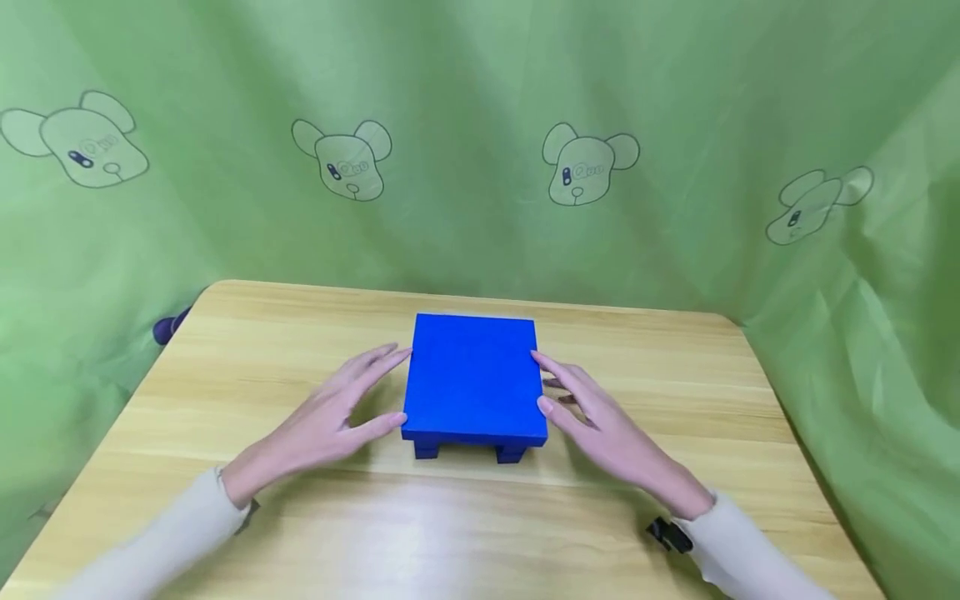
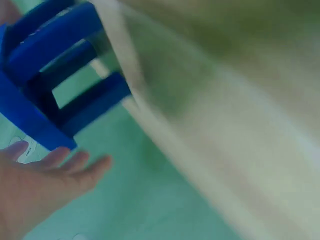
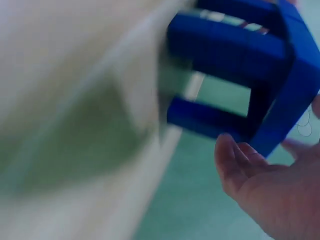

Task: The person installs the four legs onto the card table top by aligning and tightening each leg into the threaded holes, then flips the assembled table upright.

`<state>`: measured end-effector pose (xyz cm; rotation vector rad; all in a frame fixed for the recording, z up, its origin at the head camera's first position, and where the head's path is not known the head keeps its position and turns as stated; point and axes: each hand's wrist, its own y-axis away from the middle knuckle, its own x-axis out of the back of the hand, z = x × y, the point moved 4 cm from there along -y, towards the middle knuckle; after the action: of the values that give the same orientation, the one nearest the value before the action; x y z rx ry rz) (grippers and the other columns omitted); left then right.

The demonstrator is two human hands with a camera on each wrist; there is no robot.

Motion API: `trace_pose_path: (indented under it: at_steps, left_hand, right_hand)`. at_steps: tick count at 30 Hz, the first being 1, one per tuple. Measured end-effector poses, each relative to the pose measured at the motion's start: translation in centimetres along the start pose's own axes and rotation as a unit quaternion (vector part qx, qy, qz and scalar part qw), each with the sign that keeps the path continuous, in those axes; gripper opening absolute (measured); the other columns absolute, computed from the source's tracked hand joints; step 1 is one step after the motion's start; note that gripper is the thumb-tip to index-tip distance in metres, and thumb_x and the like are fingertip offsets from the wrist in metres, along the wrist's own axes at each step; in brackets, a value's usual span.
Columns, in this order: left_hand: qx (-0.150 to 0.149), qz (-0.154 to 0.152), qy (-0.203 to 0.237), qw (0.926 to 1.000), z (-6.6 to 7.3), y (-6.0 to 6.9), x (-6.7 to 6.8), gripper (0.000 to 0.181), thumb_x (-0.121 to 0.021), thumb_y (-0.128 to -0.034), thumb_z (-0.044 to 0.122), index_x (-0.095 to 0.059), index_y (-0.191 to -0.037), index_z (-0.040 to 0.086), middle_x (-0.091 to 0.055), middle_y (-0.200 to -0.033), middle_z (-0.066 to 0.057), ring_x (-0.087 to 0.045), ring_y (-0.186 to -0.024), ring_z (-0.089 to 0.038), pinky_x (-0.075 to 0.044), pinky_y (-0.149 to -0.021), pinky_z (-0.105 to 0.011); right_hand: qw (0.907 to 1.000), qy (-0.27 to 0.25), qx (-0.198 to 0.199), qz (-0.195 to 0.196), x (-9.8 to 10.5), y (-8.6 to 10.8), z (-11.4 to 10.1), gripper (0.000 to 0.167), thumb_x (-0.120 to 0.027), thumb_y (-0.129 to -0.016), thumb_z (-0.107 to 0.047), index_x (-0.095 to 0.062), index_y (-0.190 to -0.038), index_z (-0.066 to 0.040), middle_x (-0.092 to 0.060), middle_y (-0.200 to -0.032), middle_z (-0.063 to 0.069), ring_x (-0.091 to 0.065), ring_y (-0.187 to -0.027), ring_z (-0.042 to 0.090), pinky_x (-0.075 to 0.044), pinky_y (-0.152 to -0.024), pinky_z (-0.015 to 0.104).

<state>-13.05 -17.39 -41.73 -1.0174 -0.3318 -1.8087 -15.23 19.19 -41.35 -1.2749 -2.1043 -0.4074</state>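
A small blue stool (image 1: 476, 375) stands upright on the wooden table (image 1: 480, 525), its flat square top facing up. Two of its short legs show under the front edge. In the left wrist view the stool's legs (image 2: 55, 42) appear from the side, and so do they in the right wrist view (image 3: 225, 45). My left hand (image 1: 322, 425) lies along the stool's left edge, fingers mostly straight and spread, tips at the rim. On the opposite side, my right hand (image 1: 603, 421) has its thumb and forefinger at the right edge; its other fingers sit lower, beside the stool.
A green curtain (image 1: 465, 233) with mouse-head drawings hangs behind and at both sides of the table. A dark purple object (image 1: 167, 327) pokes out past the table's left edge. Black devices (image 1: 670, 535) sit at the wrists, by the light sleeves.
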Motion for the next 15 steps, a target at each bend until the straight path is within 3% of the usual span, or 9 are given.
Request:
trace_pose_path:
  at_steps: [3,7,10,15]
  left_hand:
    - [-0.051,0.005,-0.126,0.9907,-0.2,-0.2,0.8,0.083,-0.059,-0.1048,0.064,-0.029,-0.175,0.031,-0.022,-0.180,-0.007,-0.022,-0.162,-0.043,-0.028,-0.116,-0.081]
    - [-0.100,0.013,-0.241,0.9653,-0.7,-0.8,1.8,0.087,-0.049,-0.1020,0.077,-0.039,-0.172,0.026,-0.024,-0.179,-0.011,-0.017,-0.163,-0.046,-0.021,-0.116,-0.085]
    - [-0.108,0.013,-0.286,0.9521,-1.1,-1.2,2.3,0.090,-0.043,-0.1001,0.084,-0.042,-0.171,0.027,-0.021,-0.180,-0.010,-0.012,-0.164,-0.045,-0.014,-0.116,-0.087]
    - [-0.107,-0.003,-0.329,0.9384,-1.7,-1.6,2.7,0.097,-0.041,-0.0975,0.088,-0.038,-0.172,0.026,-0.013,-0.182,-0.009,-0.003,-0.165,-0.041,-0.006,-0.116,-0.087]
  right_hand:
    - [0.9956,0.085,0.039,0.006,1.1,0.5,0.3,0.063,-0.054,-0.116,-0.040,-0.029,-0.174,-0.035,-0.032,-0.175,0.000,-0.036,-0.157,0.034,-0.032,-0.118,0.074]
    - [0.9808,0.179,0.076,0.019,2.5,0.9,0.9,0.070,-0.060,-0.113,-0.040,-0.030,-0.175,-0.028,-0.022,-0.179,0.002,-0.021,-0.163,0.037,-0.019,-0.121,0.076]
    - [0.9625,0.250,0.102,0.030,3.5,0.9,1.1,0.076,-0.064,-0.109,-0.045,-0.032,-0.175,-0.027,-0.020,-0.180,0.006,-0.013,-0.165,0.041,-0.016,-0.121,0.076]
    - [0.9342,0.331,0.130,0.035,4.8,0.6,1.7,0.083,-0.066,-0.104,-0.054,-0.035,-0.174,-0.021,-0.021,-0.180,0.010,-0.007,-0.165,0.042,-0.007,-0.126,0.071]
